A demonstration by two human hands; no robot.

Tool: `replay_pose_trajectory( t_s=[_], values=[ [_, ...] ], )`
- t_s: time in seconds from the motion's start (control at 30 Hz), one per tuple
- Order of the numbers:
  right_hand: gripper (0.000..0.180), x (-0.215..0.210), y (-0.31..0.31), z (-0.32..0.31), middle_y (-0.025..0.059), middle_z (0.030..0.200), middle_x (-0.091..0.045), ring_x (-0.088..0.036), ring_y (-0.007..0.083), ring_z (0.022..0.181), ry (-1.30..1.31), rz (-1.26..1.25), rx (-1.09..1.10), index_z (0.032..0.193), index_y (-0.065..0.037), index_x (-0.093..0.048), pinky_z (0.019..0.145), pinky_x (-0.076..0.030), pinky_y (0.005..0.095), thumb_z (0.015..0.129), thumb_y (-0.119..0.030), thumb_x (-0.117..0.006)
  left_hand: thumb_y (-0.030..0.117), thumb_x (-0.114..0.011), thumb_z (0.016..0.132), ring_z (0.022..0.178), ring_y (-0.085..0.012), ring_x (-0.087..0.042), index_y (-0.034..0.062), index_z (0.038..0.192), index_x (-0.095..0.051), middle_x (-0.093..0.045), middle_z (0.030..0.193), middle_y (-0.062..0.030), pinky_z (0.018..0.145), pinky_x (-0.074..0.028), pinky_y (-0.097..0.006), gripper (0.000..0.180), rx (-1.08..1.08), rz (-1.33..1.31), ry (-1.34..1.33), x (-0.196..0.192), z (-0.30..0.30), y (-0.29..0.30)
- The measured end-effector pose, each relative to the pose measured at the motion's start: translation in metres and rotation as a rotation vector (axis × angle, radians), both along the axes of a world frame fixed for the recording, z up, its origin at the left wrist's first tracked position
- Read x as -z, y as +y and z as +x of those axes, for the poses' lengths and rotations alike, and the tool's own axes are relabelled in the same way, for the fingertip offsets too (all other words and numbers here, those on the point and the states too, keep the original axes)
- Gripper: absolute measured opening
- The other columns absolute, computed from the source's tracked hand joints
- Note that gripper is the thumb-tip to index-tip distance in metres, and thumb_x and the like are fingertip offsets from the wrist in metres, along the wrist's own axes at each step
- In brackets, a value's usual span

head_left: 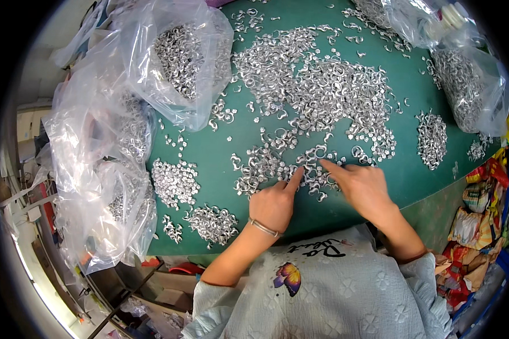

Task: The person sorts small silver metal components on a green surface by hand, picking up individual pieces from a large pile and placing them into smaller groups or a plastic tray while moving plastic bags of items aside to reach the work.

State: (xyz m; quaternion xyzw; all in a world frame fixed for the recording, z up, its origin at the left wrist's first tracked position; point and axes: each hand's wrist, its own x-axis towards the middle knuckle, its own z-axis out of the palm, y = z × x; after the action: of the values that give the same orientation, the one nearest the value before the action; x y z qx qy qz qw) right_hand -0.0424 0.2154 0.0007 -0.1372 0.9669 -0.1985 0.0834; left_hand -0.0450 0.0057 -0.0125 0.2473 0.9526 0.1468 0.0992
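Small silvery metal pieces, many hook- or ring-shaped and others small and flower-like, lie loose on the green tabletop. A near cluster of metal pieces (260, 166) spreads before my hands. My left hand (272, 206), with a bangle (264, 228) on its wrist, reaches into this cluster's edge with its index finger stretched out and the others curled. From the right, my right hand (361, 186) points its index finger at the same pieces. Both fingertips are at or just over the metal; nothing shows gripped in either hand. A larger heap (339, 90) spreads beyond.
Clear plastic bags of metal pieces stand along the left (209, 62) and at the far right (464, 90). Separate small piles sit at left: flower-like bits (175, 183) and curved bits (212, 224). Another pile (431, 140) lies at right. Colourful sacks (472, 226) are beyond the table's right edge.
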Motion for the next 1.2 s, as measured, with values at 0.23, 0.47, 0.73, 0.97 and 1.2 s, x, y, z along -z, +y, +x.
replay_pose_trajectory(
  t_s=[0.23,0.47,0.73,0.97,1.2],
  values=[
    [0.032,-0.007,-0.006,-0.016,0.0063,0.06,-0.058,-0.058,0.0241,0.052,0.163,-0.172,0.076,0.11,-0.016,-0.062,0.046,-0.044,0.0361,0.078,-0.017,-0.062,0.006,-0.053,0.075,0.053,-0.026,-0.06,0.0166,0.122,-0.053,-0.061,0.069,-0.0075,0.046,-0.048,-0.037,0.048,-0.106,0.067,-0.111,-0.006,-0.004,-0.003],
    [0.024,0.002,-0.001,-0.008,0.0077,0.064,-0.06,-0.059,0.027,0.054,0.008,-0.025,-0.03,0.103,-0.016,-0.064,0.046,-0.044,0.0368,0.08,-0.018,-0.06,0.009,-0.052,0.082,0.055,-0.0267,-0.061,0.0151,0.115,-0.057,-0.061,0.07,-0.0095,0.047,-0.048,-0.038,0.034,-0.049,0.119,-0.114,-0.006,0.004,-0.012],
    [0.013,0.015,-0.041,-0.029,0.0087,0.067,-0.061,-0.06,0.0285,0.056,0.143,-0.259,0.081,0.089,-0.01,-0.062,0.048,-0.045,0.0388,0.079,-0.018,-0.063,0.014,-0.055,0.086,0.052,-0.0294,-0.06,0.0123,0.093,-0.061,-0.062,0.064,-0.0105,0.046,-0.047,-0.038,0.009,-0.331,0.318,-0.044,-0.006,-0.004,-0.004],
    [0.011,0.024,-0.041,-0.033,0.0098,0.069,-0.063,-0.06,0.0267,0.056,0.063,-0.392,0.152,0.086,-0.008,-0.064,0.049,-0.045,0.0358,0.078,-0.015,-0.064,0.018,-0.054,0.088,0.049,-0.0275,-0.058,0.0089,0.095,-0.061,-0.061,0.061,-0.0101,0.044,-0.044,-0.035,0.013,-0.411,0.487,-0.08,0.002,0.003,-0.012],
    [0.014,-0.002,-0.036,-0.012,0.0098,0.068,-0.064,-0.061,0.0216,0.055,-0.198,-0.786,0.085,0.091,-0.005,-0.066,0.051,-0.047,0.0295,0.078,-0.008,-0.066,0.029,-0.048,0.094,0.054,-0.0114,-0.049,-0.0006,0.092,-0.061,-0.057,0.068,-0.0037,0.044,-0.036,-0.022,0.032,-0.883,1.463,-1.599,-0.006,-0.013,0.0]
  ],
)
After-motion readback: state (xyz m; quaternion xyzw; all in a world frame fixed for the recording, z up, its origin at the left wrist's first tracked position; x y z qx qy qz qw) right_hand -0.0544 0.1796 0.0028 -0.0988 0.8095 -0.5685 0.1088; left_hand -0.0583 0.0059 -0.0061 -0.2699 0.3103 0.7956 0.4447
